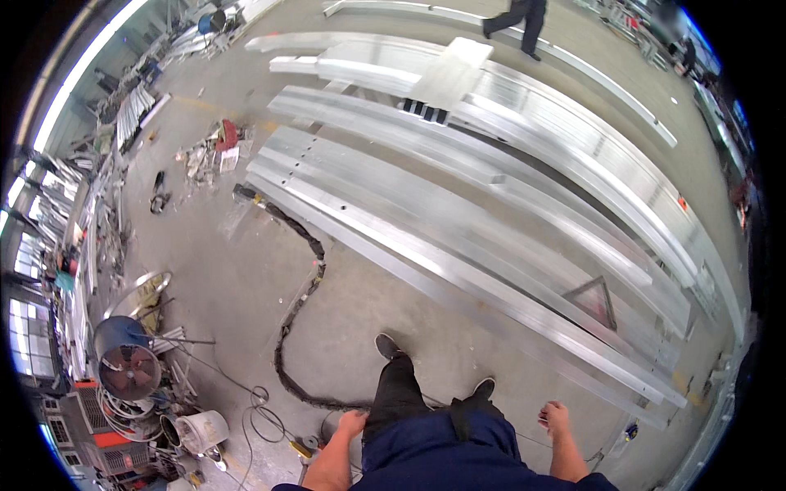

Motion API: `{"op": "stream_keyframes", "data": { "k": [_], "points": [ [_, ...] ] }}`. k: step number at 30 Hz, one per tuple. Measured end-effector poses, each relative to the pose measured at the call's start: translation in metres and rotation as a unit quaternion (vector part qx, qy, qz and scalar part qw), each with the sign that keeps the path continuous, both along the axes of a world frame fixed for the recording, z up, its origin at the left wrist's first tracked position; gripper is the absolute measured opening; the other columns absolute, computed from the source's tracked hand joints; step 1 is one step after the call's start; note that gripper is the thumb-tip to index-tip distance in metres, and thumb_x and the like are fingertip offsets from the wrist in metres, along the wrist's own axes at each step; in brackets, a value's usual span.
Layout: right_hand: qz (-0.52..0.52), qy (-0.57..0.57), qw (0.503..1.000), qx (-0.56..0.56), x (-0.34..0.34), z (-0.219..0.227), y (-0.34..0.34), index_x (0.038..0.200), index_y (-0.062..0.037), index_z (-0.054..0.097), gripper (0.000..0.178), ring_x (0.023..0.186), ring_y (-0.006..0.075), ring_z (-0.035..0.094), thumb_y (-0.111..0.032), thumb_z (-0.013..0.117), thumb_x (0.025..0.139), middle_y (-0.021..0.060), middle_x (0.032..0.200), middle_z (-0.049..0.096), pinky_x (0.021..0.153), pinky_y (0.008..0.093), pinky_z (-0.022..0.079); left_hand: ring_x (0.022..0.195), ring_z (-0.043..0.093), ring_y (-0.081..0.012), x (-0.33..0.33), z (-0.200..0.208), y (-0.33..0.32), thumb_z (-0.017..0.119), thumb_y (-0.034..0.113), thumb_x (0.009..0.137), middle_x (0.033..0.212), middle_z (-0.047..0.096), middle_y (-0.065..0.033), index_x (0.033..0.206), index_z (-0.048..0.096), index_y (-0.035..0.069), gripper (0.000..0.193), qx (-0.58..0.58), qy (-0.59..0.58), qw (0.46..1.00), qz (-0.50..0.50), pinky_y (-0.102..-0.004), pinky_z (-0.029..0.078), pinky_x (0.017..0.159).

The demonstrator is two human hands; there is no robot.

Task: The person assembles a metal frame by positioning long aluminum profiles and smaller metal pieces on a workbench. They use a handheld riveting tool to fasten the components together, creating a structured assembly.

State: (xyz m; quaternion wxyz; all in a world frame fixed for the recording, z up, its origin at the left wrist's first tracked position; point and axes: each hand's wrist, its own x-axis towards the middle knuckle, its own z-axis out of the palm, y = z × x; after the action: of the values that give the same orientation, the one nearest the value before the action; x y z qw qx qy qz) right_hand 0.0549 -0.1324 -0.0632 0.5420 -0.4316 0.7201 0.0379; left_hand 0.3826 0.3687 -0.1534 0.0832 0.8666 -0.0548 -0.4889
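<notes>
Aluminium beams (458, 213), long and silvery, lie side by side on the concrete floor (221, 270) just ahead of your feet, running from the floor's near right toward its far left; a flat pale plate (449, 74) rests across the far ones. You stand mid-stride, both arms down at your sides. Your left hand (352, 423) hangs empty near your thigh, fingers loosely curled and holding nothing. Your right hand (556, 416) hangs the same way, fingers half bent, empty, nearest to the closest beam's edge. A black cable (299, 303) snakes over the floor from the beams' left ends back to your left foot. A bucket (201, 431) and a fan (127, 368) sit among clutter at the floor's near left. Another person's legs (520, 18) cross at the far side. Judged from this, you are at the approach step, nothing taken up yet; reaching a beam calls for stepping closer and bending down, minding the cable underfoot.
</notes>
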Motion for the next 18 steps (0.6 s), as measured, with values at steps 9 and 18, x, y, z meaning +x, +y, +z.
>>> {"op": "stream_keyframes", "data": {
  "k": [9, 18],
  "points": [
    [0.199, -0.050, 0.969, 0.141, 0.238, 0.013, 0.103, 0.111, -0.0037, 0.064, 0.026, 0.075, 0.0188, 0.064, -0.019, 0.062, 0.090, 0.0062, 0.089, 0.066, 0.066, 0.0338, 0.054, 0.091, 0.067, -0.0361, 0.254, 0.007, 0.011, 0.058, 0.041, 0.083, 0.091, 0.070, -0.0165, 0.097, 0.072, 0.009, 0.037, -0.105, -0.113, 0.984, 0.091, -0.0437, 0.052, 0.082],
    [0.125, 0.058, 0.984, 0.115, 0.341, -0.019, 0.103, 0.106, -0.0042, 0.063, 0.022, 0.076, 0.0206, 0.063, -0.015, 0.058, 0.087, 0.0077, 0.085, 0.063, 0.068, 0.0396, 0.054, 0.097, 0.066, -0.0348, 0.512, 0.044, -0.001, 0.063, 0.041, 0.084, 0.100, 0.070, -0.0200, 0.107, 0.067, 0.001, 0.047, -0.111, -0.252, 0.949, 0.152, -0.0429, 0.052, 0.086]
  ]
}}
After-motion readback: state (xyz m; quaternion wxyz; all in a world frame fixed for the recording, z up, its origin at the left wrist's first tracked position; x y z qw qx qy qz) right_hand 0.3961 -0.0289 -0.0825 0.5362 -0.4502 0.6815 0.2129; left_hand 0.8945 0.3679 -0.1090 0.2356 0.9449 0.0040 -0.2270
